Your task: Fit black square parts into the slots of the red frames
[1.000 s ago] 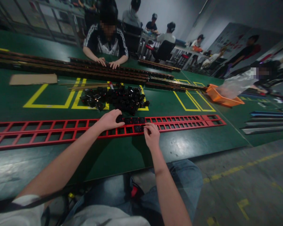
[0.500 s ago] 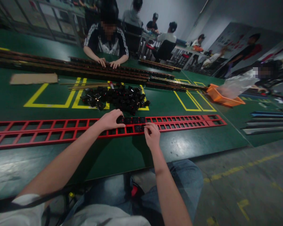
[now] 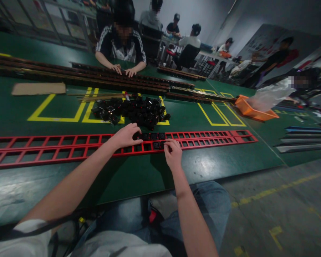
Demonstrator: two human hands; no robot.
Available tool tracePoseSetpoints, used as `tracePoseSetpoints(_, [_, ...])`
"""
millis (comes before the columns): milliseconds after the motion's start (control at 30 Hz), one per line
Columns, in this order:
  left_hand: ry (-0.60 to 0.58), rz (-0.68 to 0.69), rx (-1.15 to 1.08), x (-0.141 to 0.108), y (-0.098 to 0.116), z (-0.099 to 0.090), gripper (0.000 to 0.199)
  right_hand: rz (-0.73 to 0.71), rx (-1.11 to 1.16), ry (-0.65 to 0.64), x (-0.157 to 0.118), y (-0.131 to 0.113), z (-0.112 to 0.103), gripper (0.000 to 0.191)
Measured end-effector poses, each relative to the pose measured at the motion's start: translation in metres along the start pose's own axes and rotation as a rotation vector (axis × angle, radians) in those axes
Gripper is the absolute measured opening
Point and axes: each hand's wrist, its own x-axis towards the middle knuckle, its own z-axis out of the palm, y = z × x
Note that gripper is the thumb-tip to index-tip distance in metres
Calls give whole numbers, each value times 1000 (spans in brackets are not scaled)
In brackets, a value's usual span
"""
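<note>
A seated worker's right hand (image 3: 172, 154) presses fingertips onto a small black plastic socket module (image 3: 156, 145) in the near row of a long red metal frame of rectangular slots (image 3: 203, 140), which lies lengthwise across the green table (image 3: 224, 159), apparently so each slot faces up within easy reach. The module sits just under and left of those curled fingertips; whether they pinch it or only push cannot be told. The left hand (image 3: 126, 136) lies loosely closed on the frame's far row, seemingly steadying it, fingertips touching the first of several seated black modules (image 3: 152, 136). Just beyond the frame, a loose heap of black socket modules (image 3: 131, 110) waits near both hands. Farther back, long dark rails (image 3: 77, 76) span the table, where a person's two hands (image 3: 123, 70) rest. An orange plastic tray (image 3: 253, 109) sits far right.
</note>
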Motion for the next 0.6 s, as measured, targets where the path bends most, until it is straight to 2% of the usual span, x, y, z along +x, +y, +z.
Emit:
tracePoseSetpoints(200, [14, -22, 9, -2, 4, -1, 44, 12, -12, -3, 0, -1, -1, 17])
tracePoseSetpoints(333, [-17, -31, 45, -2, 7, -3, 54, 6, -16, -7, 0, -1, -1, 17])
tracePoseSetpoints(600, [-50, -60, 69, 0, 7, -4, 61, 0, -8, -5, 0, 0, 0, 17])
